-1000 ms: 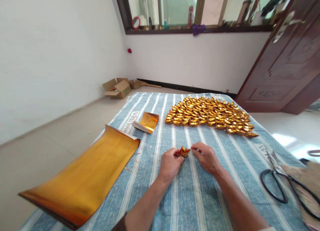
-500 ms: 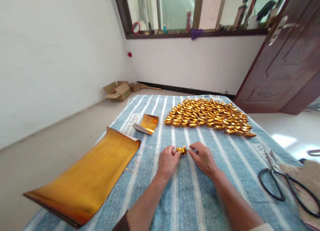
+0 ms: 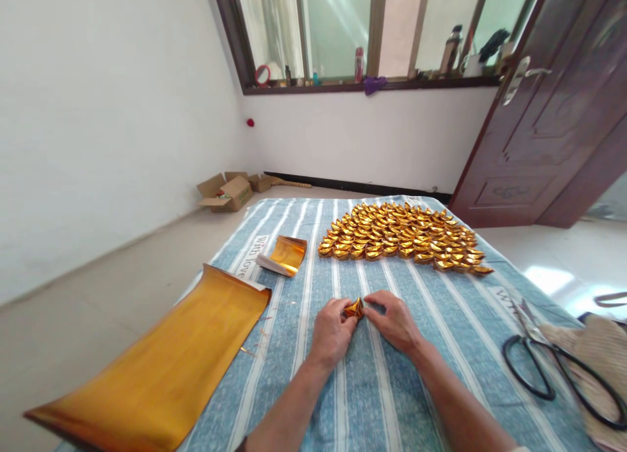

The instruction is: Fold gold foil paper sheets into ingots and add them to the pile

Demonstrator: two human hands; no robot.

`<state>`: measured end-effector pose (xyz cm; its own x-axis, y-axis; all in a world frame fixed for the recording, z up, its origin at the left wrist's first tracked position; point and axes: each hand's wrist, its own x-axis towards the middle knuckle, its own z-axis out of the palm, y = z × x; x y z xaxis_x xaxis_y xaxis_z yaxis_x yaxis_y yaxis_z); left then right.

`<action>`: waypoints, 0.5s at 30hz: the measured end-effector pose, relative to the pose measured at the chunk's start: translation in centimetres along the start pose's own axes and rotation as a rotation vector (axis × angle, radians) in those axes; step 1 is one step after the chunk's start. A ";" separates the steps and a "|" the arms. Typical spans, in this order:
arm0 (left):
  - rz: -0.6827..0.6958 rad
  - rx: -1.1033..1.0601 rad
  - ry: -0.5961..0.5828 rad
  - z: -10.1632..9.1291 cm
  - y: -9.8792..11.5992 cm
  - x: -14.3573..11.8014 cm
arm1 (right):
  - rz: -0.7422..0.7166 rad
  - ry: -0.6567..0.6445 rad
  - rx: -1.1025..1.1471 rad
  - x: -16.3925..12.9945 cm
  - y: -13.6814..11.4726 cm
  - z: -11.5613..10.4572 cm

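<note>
My left hand (image 3: 331, 331) and my right hand (image 3: 394, 321) pinch a small folded gold foil piece (image 3: 353, 307) between their fingertips, just above the blue striped cloth (image 3: 372, 387). The two hands nearly touch around it. Beyond them lies a wide spread of several finished gold foil ingots (image 3: 401, 236) in tight rows. A large sheet of gold foil (image 3: 161, 367) lies at the left edge, and a small curled gold sheet (image 3: 287, 255) sits between it and the ingots.
Black-handled scissors (image 3: 543, 360) lie on the right beside a woven straw item (image 3: 595, 354). Open cardboard boxes (image 3: 228, 191) sit on the floor by the far wall. A dark wooden door (image 3: 553, 125) stands open at the right, under a cluttered window sill (image 3: 372, 83).
My hands have closed in on the foil piece, squeezing it narrower and more upright. The head camera has tilted so the whole scene sits a little lower in view.
</note>
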<state>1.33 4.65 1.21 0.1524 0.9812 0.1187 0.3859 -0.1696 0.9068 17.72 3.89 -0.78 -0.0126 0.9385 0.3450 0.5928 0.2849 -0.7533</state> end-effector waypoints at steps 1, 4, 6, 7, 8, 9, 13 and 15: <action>0.016 -0.007 -0.016 0.0 0.1 -0.1 | 0.007 -0.004 0.010 0.0 0.0 -0.1; 0.067 -0.017 -0.043 0.0 0.3 -0.1 | 0.030 -0.004 0.036 0.0 0.0 -0.2; 0.100 -0.009 -0.047 0.0 0.2 0.0 | 0.038 0.001 0.052 0.0 0.1 -0.1; 0.117 0.000 -0.052 0.0 0.2 0.0 | 0.039 0.003 0.060 0.0 0.2 0.0; 0.133 0.010 -0.059 0.0 0.1 0.1 | 0.037 0.002 0.066 0.0 0.2 0.0; 0.148 0.023 -0.067 0.0 0.0 0.1 | 0.032 -0.001 0.071 0.0 0.2 0.0; 0.214 0.098 -0.084 0.1 -0.3 0.2 | 0.009 -0.032 0.067 0.2 0.1 -0.2; 0.249 0.123 -0.085 0.2 -0.6 0.3 | 0.001 -0.043 0.058 0.2 0.0 -0.3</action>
<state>1.37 5.02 0.62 0.3304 0.8973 0.2926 0.4333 -0.4196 0.7976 17.95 4.04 -0.52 -0.0468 0.9460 0.3208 0.5454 0.2932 -0.7852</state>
